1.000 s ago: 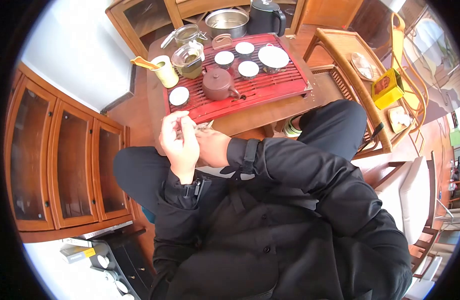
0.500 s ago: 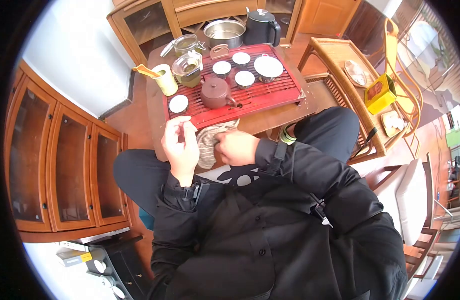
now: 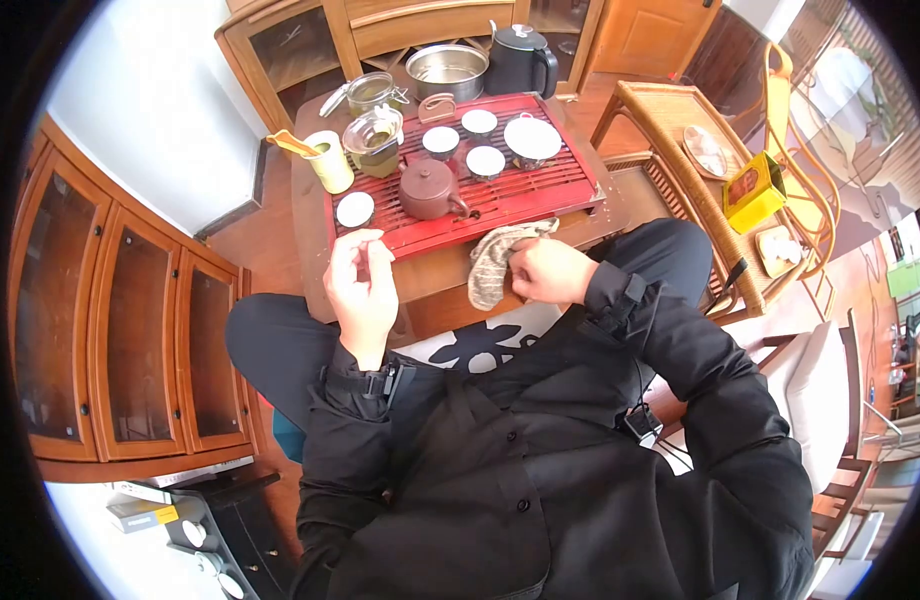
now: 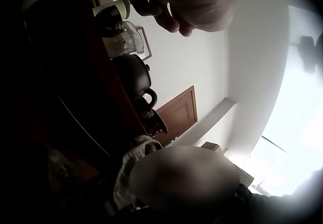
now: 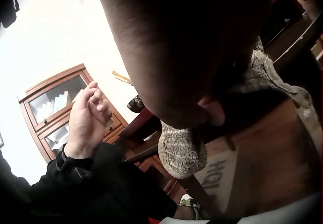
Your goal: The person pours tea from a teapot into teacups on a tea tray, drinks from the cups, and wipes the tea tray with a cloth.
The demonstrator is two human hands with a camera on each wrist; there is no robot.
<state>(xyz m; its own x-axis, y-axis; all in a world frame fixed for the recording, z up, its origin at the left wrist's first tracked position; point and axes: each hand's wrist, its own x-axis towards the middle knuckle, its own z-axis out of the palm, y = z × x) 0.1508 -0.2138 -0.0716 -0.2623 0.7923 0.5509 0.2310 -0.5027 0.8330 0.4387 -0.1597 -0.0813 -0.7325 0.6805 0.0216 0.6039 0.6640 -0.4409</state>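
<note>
My right hand (image 3: 552, 270) grips a brown-and-white striped tea cloth (image 3: 490, 268) at the front edge of the wooden table (image 3: 435, 280). In the right wrist view, bunched fuzzy ends of the cloth (image 5: 182, 153) hang out on both sides of the fist. To the left, my left hand (image 3: 363, 300) is raised near the tray's front left corner, fingers loosely curled around nothing. Just behind it stands a white-lined cup (image 3: 355, 210). A brown clay teapot (image 3: 429, 190) sits on the red slatted tea tray (image 3: 525, 205), spout toward the right hand.
More white-lined cups (image 3: 485, 162) and a lidded bowl (image 3: 532, 138) stand on the tray. Behind are a glass pitcher with strainer (image 3: 373, 140), a steel basin (image 3: 447, 70) and a black kettle (image 3: 520, 62). A rattan cart (image 3: 680, 110) holding a yellow tin (image 3: 755, 192) is at right.
My right hand has moved from beside the left hand to the right along the table's front edge, taking the cloth with it. The left hand has stayed nearly still.
</note>
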